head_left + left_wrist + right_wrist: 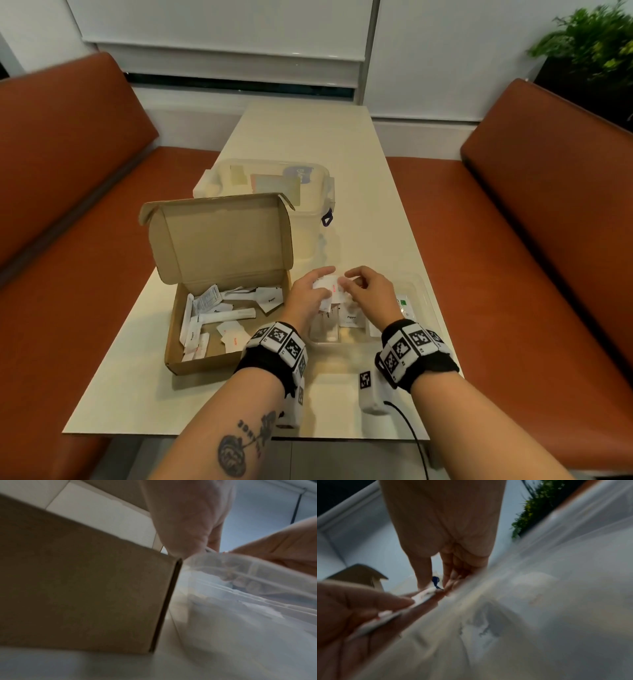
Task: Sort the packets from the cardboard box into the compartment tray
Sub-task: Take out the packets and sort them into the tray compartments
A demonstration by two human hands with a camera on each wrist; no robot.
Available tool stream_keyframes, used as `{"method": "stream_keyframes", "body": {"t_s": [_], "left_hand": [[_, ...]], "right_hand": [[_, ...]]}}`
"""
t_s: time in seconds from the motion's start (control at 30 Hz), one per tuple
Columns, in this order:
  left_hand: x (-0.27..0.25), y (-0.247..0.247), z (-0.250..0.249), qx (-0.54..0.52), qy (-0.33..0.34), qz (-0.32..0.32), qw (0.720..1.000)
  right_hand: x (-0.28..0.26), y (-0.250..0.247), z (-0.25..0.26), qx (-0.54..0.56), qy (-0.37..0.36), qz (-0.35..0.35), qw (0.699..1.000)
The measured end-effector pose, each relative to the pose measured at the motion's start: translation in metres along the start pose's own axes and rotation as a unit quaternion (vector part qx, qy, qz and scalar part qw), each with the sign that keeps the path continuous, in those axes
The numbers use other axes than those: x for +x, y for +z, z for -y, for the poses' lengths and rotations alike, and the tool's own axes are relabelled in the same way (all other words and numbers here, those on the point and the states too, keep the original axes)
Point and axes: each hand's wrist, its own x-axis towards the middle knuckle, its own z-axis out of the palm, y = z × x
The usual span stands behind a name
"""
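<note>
The open cardboard box (173, 337) lies at the left with several white packets (219, 311) loose in it. To its right stands the clear compartment tray (423, 291), holding pepper packets (351, 317) and a green-marked one (404, 303). Above the tray's left part, my left hand (323, 286) holds a small bunch of white packets with red print (330, 289). My right hand (346, 281) pinches one end of that bunch. The right wrist view shows the packets (423, 596) between my left fingers (368, 608) and my right fingertips (448, 582). The left wrist view shows the box wall (85, 588) beside the tray (257, 577).
A clear lidded plastic tub (308, 219) stands behind the box. A white tagged device (370, 390) with a black cable lies near the table's (342, 144) front edge. Brown benches (548, 240) flank the table. A plant (596, 37) is at the far right.
</note>
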Motion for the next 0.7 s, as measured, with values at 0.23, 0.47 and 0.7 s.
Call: {"method": "stream_keyframes", "body": {"t_s": [0.23,0.47,0.7], "left_hand": [[0.001,0.001,0.002,0.015,0.032,0.007,0.999],[0.007,0.007,0.006,0.013,0.031,0.015,0.999],[0.012,0.017,0.009,-0.060,0.023,0.011,0.998]], "right_hand": [[-0.001,-0.010,0.003,0.111,0.055,0.038,0.992],[-0.004,-0.015,0.001,0.198,0.075,0.027,0.977],[-0.005,-0.019,0.001,0.313,0.092,-0.002,0.945]]}}
